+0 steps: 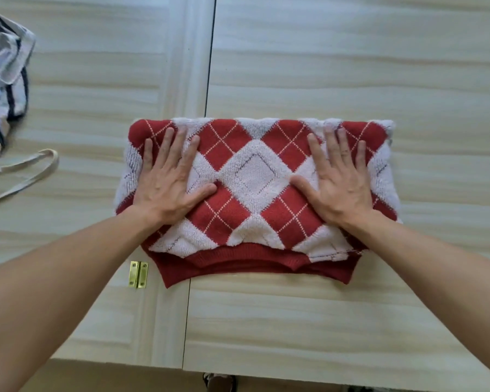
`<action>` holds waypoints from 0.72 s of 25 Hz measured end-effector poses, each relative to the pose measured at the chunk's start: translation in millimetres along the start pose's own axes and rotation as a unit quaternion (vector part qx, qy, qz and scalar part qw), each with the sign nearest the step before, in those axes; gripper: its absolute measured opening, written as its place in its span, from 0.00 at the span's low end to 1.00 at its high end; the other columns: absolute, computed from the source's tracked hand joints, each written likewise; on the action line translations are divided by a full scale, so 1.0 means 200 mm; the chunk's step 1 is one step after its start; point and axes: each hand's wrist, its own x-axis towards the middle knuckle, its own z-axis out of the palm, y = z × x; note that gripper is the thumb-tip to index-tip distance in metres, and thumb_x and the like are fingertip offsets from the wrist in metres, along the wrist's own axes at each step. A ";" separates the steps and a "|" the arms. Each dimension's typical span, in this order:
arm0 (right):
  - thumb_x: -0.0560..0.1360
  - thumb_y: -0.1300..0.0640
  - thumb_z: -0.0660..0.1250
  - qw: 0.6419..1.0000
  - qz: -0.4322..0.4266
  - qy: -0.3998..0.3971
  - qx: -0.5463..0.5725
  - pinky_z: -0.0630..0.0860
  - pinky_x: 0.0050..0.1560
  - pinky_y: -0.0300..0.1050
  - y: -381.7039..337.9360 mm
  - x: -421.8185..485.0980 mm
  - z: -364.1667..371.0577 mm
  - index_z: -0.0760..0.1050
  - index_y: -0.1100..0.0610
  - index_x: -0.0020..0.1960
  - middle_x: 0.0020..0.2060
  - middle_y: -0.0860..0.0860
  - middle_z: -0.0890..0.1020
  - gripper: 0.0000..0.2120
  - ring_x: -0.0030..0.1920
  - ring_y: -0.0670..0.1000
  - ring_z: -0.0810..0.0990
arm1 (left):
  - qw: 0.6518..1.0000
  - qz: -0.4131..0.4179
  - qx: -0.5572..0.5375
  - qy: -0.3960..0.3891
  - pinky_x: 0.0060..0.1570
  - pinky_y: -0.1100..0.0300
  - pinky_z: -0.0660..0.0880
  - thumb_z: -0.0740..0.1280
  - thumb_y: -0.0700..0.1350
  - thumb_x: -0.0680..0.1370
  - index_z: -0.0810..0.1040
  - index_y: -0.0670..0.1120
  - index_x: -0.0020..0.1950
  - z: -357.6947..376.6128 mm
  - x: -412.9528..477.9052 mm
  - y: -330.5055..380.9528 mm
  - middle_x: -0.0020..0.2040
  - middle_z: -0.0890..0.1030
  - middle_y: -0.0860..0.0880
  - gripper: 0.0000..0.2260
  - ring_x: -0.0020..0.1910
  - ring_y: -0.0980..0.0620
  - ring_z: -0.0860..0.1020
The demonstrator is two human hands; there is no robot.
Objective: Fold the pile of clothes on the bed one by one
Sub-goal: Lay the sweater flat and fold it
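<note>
A red and white argyle knit sweater (252, 176) lies folded into a wide rectangle on the pale wooden surface (351, 66), its red ribbed hem toward me. My left hand (169, 179) rests flat on the sweater's left half, fingers spread. On the right half my right hand (340, 179) presses flat in the same way. Neither hand grips the fabric. A crumpled white garment with dark stripes (5, 80) lies at the far left edge, with a cream strap (31, 171) trailing from it.
The surface is made of light wood-grain panels with a dark seam (210, 66) running front to back. A small brass hinge (138, 274) sits near the sweater's front left corner. The front edge (238, 372) of the surface is close to me.
</note>
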 end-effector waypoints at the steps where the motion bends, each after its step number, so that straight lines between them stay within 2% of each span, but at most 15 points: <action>1: 0.76 0.25 0.38 1.000 0.018 0.002 -0.007 0.37 0.78 0.65 0.06 -0.02 -0.03 0.38 0.49 0.83 0.82 0.53 0.39 0.43 0.81 0.53 0.35 | 1.000 -0.019 -0.007 0.009 0.76 0.37 0.33 0.42 0.78 0.74 0.37 0.51 0.83 -0.02 -0.01 0.00 0.83 0.36 0.49 0.46 0.81 0.48 0.34; 3: 0.74 0.23 0.40 0.996 0.091 0.001 -0.004 0.32 0.77 0.66 0.16 -0.08 -0.09 0.35 0.50 0.82 0.82 0.53 0.36 0.47 0.81 0.54 0.34 | 0.987 -0.135 -0.074 0.043 0.72 0.34 0.31 0.50 0.78 0.73 0.37 0.51 0.83 -0.08 -0.05 0.00 0.83 0.35 0.48 0.48 0.82 0.45 0.36; 4: 0.73 0.22 0.46 0.987 0.156 -0.007 0.045 0.32 0.75 0.65 0.20 -0.12 -0.12 0.33 0.50 0.81 0.81 0.53 0.36 0.50 0.81 0.55 0.34 | 0.962 -0.222 -0.154 0.049 0.73 0.33 0.35 0.57 0.77 0.73 0.37 0.51 0.83 -0.10 -0.07 -0.01 0.83 0.37 0.47 0.51 0.82 0.43 0.39; 5: 0.72 0.23 0.55 0.965 0.230 -0.019 0.127 0.34 0.76 0.64 0.20 -0.14 -0.14 0.31 0.49 0.81 0.82 0.54 0.36 0.53 0.81 0.56 0.36 | 0.917 -0.305 -0.256 0.042 0.75 0.33 0.43 0.65 0.74 0.72 0.38 0.50 0.83 -0.14 -0.09 0.00 0.83 0.40 0.44 0.54 0.82 0.40 0.45; 6: 0.70 0.27 0.64 0.928 0.293 -0.036 0.227 0.39 0.78 0.63 0.19 -0.16 -0.15 0.31 0.49 0.81 0.82 0.54 0.40 0.57 0.82 0.57 0.40 | 0.867 -0.360 -0.343 0.030 0.76 0.35 0.53 0.71 0.69 0.70 0.42 0.48 0.83 -0.15 -0.10 0.00 0.83 0.49 0.41 0.55 0.81 0.38 0.53; 7: 0.69 0.33 0.71 0.894 0.324 -0.044 0.306 0.46 0.79 0.62 0.17 -0.17 -0.16 0.34 0.50 0.82 0.83 0.55 0.45 0.59 0.82 0.57 0.46 | 0.833 -0.383 -0.398 0.023 0.75 0.39 0.62 0.76 0.64 0.68 0.50 0.45 0.81 -0.16 -0.11 0.00 0.79 0.60 0.40 0.53 0.77 0.38 0.63; 9: 0.66 0.43 0.78 0.858 0.346 -0.020 0.379 0.62 0.76 0.61 0.12 -0.17 -0.17 0.43 0.50 0.82 0.79 0.54 0.61 0.58 0.77 0.58 0.63 | 0.783 -0.417 -0.462 0.018 0.64 0.44 0.74 0.81 0.57 0.65 0.66 0.44 0.73 -0.21 -0.11 -0.01 0.66 0.76 0.46 0.43 0.65 0.43 0.76; 10: 0.64 0.47 0.79 0.840 0.363 0.001 0.404 0.69 0.72 0.60 0.12 -0.16 -0.18 0.49 0.51 0.81 0.75 0.53 0.69 0.55 0.72 0.58 0.71 | 0.755 -0.431 -0.494 0.012 0.57 0.46 0.78 0.82 0.54 0.64 0.72 0.44 0.67 -0.23 -0.10 -0.04 0.61 0.80 0.46 0.37 0.58 0.44 0.80; 11: 0.63 0.50 0.80 0.803 0.394 0.013 0.446 0.74 0.67 0.59 0.12 -0.15 -0.21 0.56 0.52 0.78 0.69 0.53 0.75 0.51 0.65 0.58 0.77 | 0.722 -0.449 -0.527 -0.016 0.50 0.48 0.80 0.82 0.52 0.64 0.76 0.43 0.63 -0.27 -0.10 -0.06 0.56 0.83 0.44 0.32 0.52 0.44 0.82; 12: 0.63 0.54 0.81 0.749 0.429 0.007 0.505 0.78 0.61 0.58 0.14 -0.14 -0.24 0.63 0.56 0.74 0.63 0.54 0.80 0.44 0.58 0.57 0.81 | 0.694 -0.459 -0.552 -0.056 0.46 0.50 0.80 0.82 0.50 0.64 0.79 0.42 0.60 -0.31 -0.10 -0.06 0.53 0.85 0.42 0.28 0.49 0.43 0.84; 13: 0.63 0.57 0.82 0.695 0.450 -0.023 0.561 0.82 0.55 0.57 0.18 -0.13 -0.27 0.70 0.59 0.68 0.57 0.56 0.84 0.37 0.52 0.58 0.84 | 0.683 -0.457 -0.562 -0.091 0.46 0.50 0.80 0.82 0.49 0.64 0.80 0.41 0.59 -0.34 -0.11 -0.06 0.52 0.85 0.41 0.27 0.48 0.42 0.84; 14: 0.64 0.59 0.81 0.655 0.453 -0.072 0.601 0.84 0.48 0.56 0.20 -0.14 -0.30 0.75 0.62 0.63 0.50 0.58 0.86 0.30 0.46 0.58 0.86 | 0.693 -0.442 -0.559 -0.111 0.45 0.50 0.80 0.81 0.47 0.65 0.81 0.41 0.60 -0.37 -0.13 -0.05 0.51 0.86 0.40 0.25 0.48 0.41 0.84; 15: 0.66 0.62 0.80 0.630 0.442 -0.115 0.629 0.84 0.42 0.54 0.22 -0.16 -0.34 0.78 0.63 0.60 0.45 0.59 0.87 0.24 0.42 0.58 0.87 | 0.719 -0.416 -0.547 -0.106 0.45 0.50 0.80 0.80 0.44 0.68 0.81 0.41 0.61 -0.42 -0.14 -0.01 0.51 0.85 0.41 0.22 0.49 0.41 0.84; 16: 0.67 0.63 0.78 0.614 0.424 -0.138 0.651 0.84 0.39 0.53 0.24 -0.19 -0.36 0.79 0.63 0.59 0.43 0.59 0.88 0.21 0.39 0.58 0.87 | 0.745 -0.386 -0.537 -0.087 0.47 0.49 0.80 0.78 0.42 0.71 0.81 0.43 0.61 -0.46 -0.15 0.04 0.50 0.85 0.42 0.19 0.50 0.40 0.84; 18: 0.69 0.65 0.76 0.610 0.393 -0.131 0.675 0.84 0.44 0.54 0.27 -0.27 -0.39 0.78 0.63 0.61 0.45 0.59 0.88 0.21 0.42 0.58 0.88 | 0.801 -0.329 -0.498 -0.048 0.52 0.45 0.81 0.76 0.41 0.74 0.79 0.48 0.61 -0.58 -0.15 0.20 0.50 0.85 0.45 0.16 0.51 0.41 0.84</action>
